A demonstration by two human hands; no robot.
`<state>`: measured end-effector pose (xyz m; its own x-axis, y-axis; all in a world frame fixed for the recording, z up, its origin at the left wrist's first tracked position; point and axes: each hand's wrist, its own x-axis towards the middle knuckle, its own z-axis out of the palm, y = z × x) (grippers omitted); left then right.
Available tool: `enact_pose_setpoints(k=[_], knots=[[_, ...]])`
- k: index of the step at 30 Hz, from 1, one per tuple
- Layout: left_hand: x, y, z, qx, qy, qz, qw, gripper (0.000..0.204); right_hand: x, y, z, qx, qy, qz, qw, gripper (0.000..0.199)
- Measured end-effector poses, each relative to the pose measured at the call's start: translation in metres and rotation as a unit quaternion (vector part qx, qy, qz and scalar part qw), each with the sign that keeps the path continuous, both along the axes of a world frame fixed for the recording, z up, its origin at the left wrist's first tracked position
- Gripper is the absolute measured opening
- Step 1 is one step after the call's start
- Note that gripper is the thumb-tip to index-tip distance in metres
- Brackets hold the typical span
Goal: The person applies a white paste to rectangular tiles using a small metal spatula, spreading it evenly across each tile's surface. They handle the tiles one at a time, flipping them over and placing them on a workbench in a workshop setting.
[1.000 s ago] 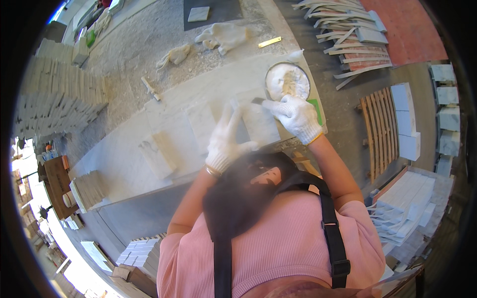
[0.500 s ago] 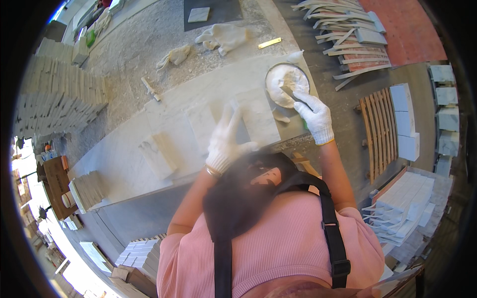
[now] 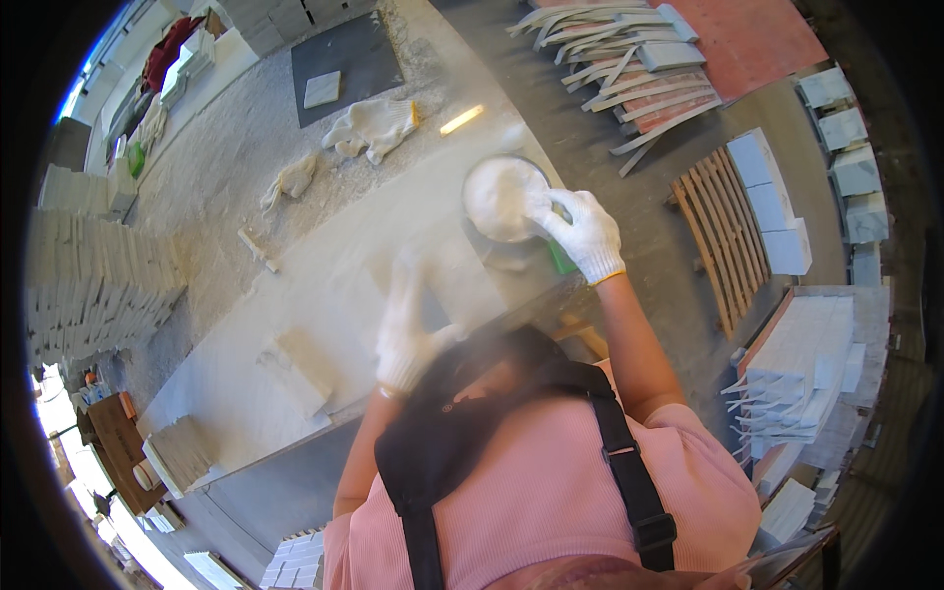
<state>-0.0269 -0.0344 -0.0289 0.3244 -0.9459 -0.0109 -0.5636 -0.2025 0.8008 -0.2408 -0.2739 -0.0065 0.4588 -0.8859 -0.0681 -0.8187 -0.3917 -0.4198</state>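
Observation:
My right hand (image 3: pixel 582 236), in a white knit glove, reaches over the near right rim of a round bowl (image 3: pixel 503 200) of white paste. Its fingers are closed on a putty knife, of which only a dark bit shows between them; the rest is hidden or blurred. My gloved left hand (image 3: pixel 405 344) is smeared by motion, its fingers stretched out over pale marble tiles (image 3: pixel 447 280) on the worktable (image 3: pixel 324 246). A green object (image 3: pixel 562 256) lies beside the bowl, under my right wrist. Left of my left hand lies a narrow stack of marble pieces (image 3: pixel 295 372).
Spare gloves (image 3: pixel 374 128), a yellow strip (image 3: pixel 462 120) and a tile on a dark sheet (image 3: pixel 346 69) lie farther back. Stacked slabs (image 3: pixel 98 285) stand at the left. On the right are a wooden pallet (image 3: pixel 723 241) and pale strips (image 3: pixel 629 69) on a red board.
The whole view has shifted, with the table now farther left. My right hand has drawn the putty knife toward the bowl's near rim. My left hand stays over the tiles.

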Motion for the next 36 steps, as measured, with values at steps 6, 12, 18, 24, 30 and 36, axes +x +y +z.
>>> enact_pose_setpoints(k=[6,12,18,24,30,36], knots=[[0.004,0.003,-0.009,0.005,0.0,0.004,1.0,0.114,0.025,-0.077,-0.024,-0.033,-0.137,-0.03,0.99,0.055],[0.001,0.008,-0.006,0.063,-0.044,0.012,0.997,0.123,0.074,-0.143,-0.068,0.129,-0.145,0.054,0.98,0.063],[0.0,0.005,-0.001,0.02,-0.036,0.023,0.999,0.117,0.064,-0.135,-0.044,0.142,-0.248,0.044,0.957,0.037],[0.0,0.002,-0.002,-0.01,-0.016,0.025,1.0,0.113,0.023,-0.046,0.015,0.317,-0.345,0.153,0.87,0.041],[0.004,0.003,-0.006,0.033,-0.03,0.0,0.999,0.123,0.012,0.028,0.028,0.373,-0.292,0.106,0.874,0.056],[0.004,0.0,0.005,0.015,-0.039,0.011,0.999,0.117,0.016,0.046,0.026,0.393,-0.298,0.074,0.867,0.052]])
